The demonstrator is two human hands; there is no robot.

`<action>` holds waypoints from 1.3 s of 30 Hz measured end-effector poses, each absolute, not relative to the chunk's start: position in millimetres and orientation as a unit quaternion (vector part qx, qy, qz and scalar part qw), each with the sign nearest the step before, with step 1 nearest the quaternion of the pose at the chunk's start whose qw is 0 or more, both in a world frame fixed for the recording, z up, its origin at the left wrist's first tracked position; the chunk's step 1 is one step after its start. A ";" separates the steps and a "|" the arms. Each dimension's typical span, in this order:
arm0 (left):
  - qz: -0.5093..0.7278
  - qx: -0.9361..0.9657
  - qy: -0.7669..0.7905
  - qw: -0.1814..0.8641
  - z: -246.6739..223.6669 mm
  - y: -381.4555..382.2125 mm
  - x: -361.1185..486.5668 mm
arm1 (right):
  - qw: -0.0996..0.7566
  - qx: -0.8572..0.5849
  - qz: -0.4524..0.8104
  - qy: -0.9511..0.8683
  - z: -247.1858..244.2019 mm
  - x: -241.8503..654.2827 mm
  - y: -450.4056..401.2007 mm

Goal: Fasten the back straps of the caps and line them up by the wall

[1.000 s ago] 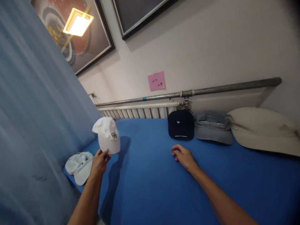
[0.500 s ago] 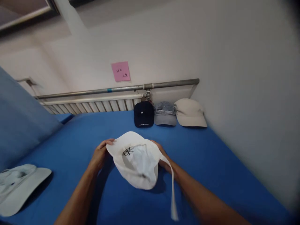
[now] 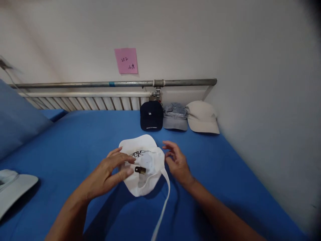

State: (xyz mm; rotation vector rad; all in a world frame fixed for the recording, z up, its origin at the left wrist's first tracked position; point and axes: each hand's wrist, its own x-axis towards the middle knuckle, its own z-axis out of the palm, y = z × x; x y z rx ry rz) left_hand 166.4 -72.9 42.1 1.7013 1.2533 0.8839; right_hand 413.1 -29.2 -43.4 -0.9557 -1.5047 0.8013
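A white baseball cap (image 3: 137,142) with black CK lettering lies on the blue surface in front of me, its brim pointing away. Its hollow side faces up, and a dark metal buckle (image 3: 139,170) shows there. From its right side a long white strap (image 3: 165,197) trails toward me. Over the cap's left part is my left hand (image 3: 110,172), thumb and fingers apart near the buckle; whether the fingertips touch the cloth I cannot tell. Just beyond the cap's right edge, my right hand (image 3: 178,164) has loosely bent, parted fingers and holds nothing.
Along the back stand a navy cap (image 3: 151,117), a grey cap (image 3: 175,117) and a beige cap (image 3: 202,117). Another pale cap (image 3: 20,187) lies at the left edge. Behind are a radiator (image 3: 100,103), a metal pipe (image 3: 82,85) and a pink note (image 3: 126,61); a wall (image 3: 271,117) rises at right.
The white cap has been lowered onto the blue surface and let go by my right hand. My left hand has shifted from the brim toward the buckle, which now shows.
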 end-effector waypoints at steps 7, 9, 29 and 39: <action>0.325 0.695 0.511 0.388 41.7 -76.9 169.4 | 0.440 -0.171 0.065 -0.879 2.7 409.7 -69.5; 0.308 0.684 0.504 0.428 43.7 -74.3 169.6 | 0.410 -0.144 0.031 -0.900 11.0 403.3 -79.8; 0.383 0.454 0.421 0.686 -18.5 -32.9 184.4 | 0.411 -0.356 0.661 -0.517 7.7 391.8 -55.9; 0.431 0.355 0.397 0.729 -31.5 -26.6 188.4 | 0.384 -0.450 0.547 -0.592 -10.3 393.8 -34.7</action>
